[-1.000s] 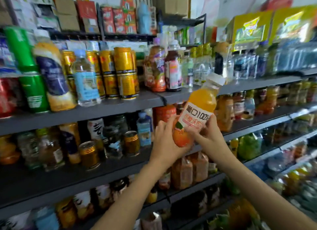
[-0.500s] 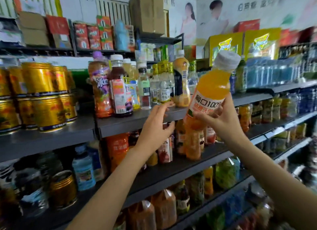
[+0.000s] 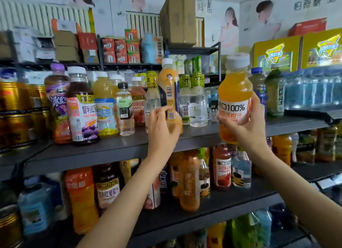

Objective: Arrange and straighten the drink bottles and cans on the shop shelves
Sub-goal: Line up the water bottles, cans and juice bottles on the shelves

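My right hand (image 3: 246,124) grips an orange juice bottle (image 3: 234,92) with a white cap and a white "100%" label, held upright in front of the upper grey shelf (image 3: 114,147). My left hand (image 3: 162,123) is closed around the lower part of a tall orange bottle with a blue label (image 3: 168,88), which stands on that shelf with its barcode turned towards me. To its left stand a purple grape bottle (image 3: 81,107), a yellow drink bottle (image 3: 105,103) and a clear water bottle (image 3: 125,108).
Gold cans (image 3: 13,107) are stacked at the far left. Packs of water bottles (image 3: 314,88) fill the shelf at the right. The lower shelf (image 3: 212,210) holds more juice bottles. Cardboard boxes (image 3: 178,20) and yellow cartons (image 3: 277,53) sit higher up.
The view has swung up and right along the shelves. My right hand raised the orange juice bottle and stood it upright. My left hand let go of it and took hold of the tall orange bottle.
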